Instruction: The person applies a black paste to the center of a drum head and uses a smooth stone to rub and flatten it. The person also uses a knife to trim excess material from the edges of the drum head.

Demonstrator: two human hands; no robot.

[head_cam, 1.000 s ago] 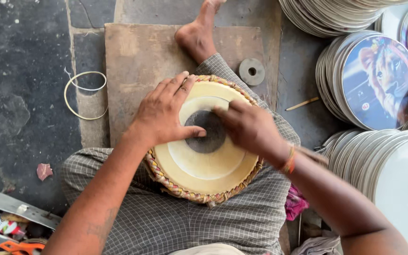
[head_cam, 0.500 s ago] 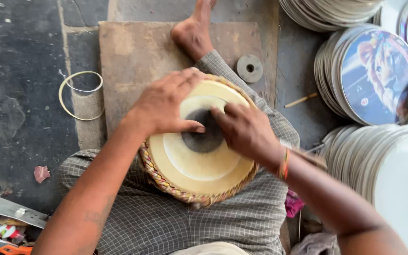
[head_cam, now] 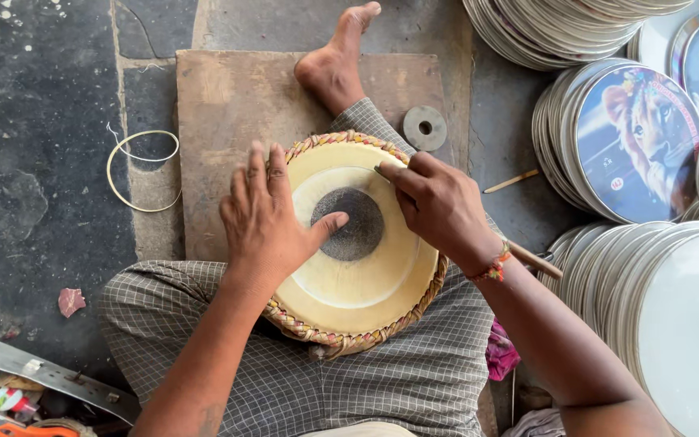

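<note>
- Dark stone floor, wooden board underfoot — drum resting in the lap.
- Left hand lies spread, flat on the skin, thumb at the black patch.
- Right hand is closed round a thin stick — too hard a press could gouge the patch.

The left hand lies palm down, fingers spread and pointing away, thumb stretched sideways toward the right hand. The right hand is curled into a loose fist, knuckles up, wrist bent, both forearms reaching forward.
</note>
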